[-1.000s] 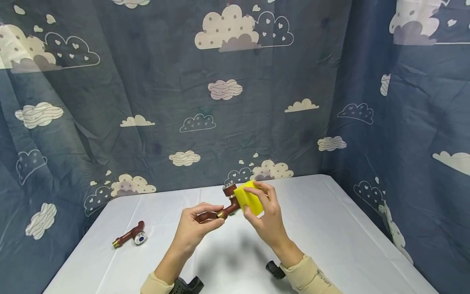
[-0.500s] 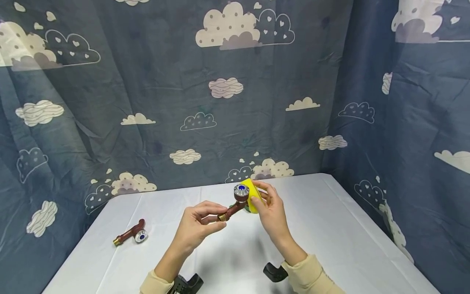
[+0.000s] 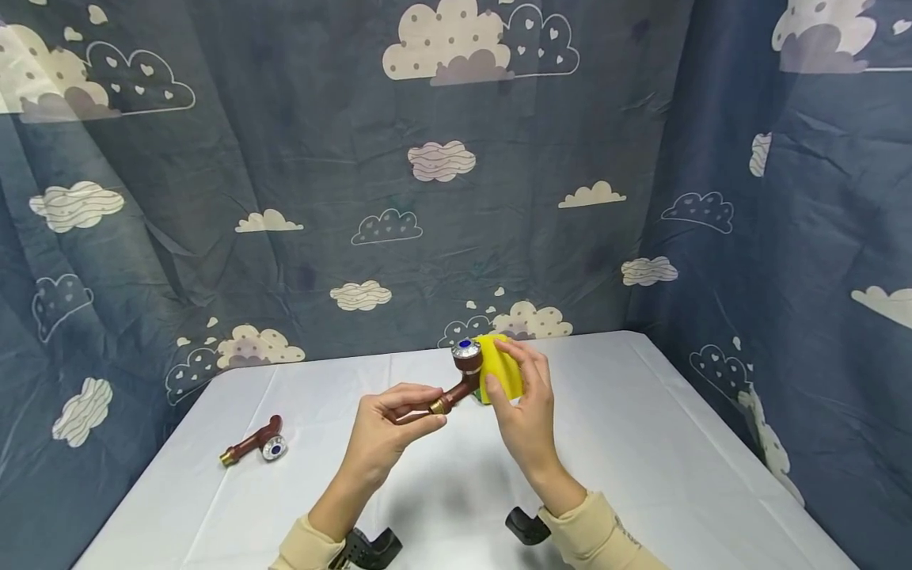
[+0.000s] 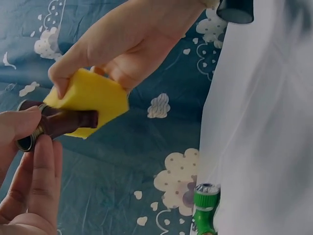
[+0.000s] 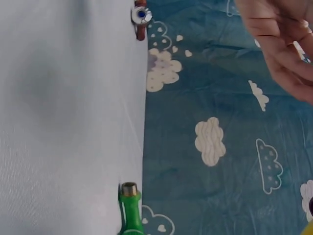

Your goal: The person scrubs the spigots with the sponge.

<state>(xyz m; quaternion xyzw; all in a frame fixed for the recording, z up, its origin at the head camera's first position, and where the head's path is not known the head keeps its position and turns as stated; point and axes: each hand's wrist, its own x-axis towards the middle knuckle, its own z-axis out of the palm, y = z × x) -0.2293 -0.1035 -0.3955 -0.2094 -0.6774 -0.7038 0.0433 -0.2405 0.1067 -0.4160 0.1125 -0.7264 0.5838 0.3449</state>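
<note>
In the head view my left hand [image 3: 388, 423] pinches the brass-threaded end of a brown tap [image 3: 468, 361] between thumb and fingers. The tap is held up over the white table, its silver knob with a blue centre uppermost. My right hand [image 3: 529, 404] grips a yellow sponge [image 3: 504, 370] against the tap's right side. From the left wrist, the sponge [image 4: 98, 93] is seen bent behind the brown tap body [image 4: 68, 122], with the thumb pressing its top. In the right wrist view just a sliver of sponge [image 5: 308, 228] shows at the lower right corner.
A second brown tap [image 3: 252, 441] with a silver knob lies on the left of the white table [image 3: 641, 443]. Behind the held tap is a green tap [image 4: 205, 208], mostly hidden in the head view. A cloud-patterned curtain [image 3: 306, 174] encloses the back and sides.
The held tap has turned, bringing its knob face into sight. The sponge went from broad face to edge-on and back, staying at the tap's right side. The head view has shifted slightly.
</note>
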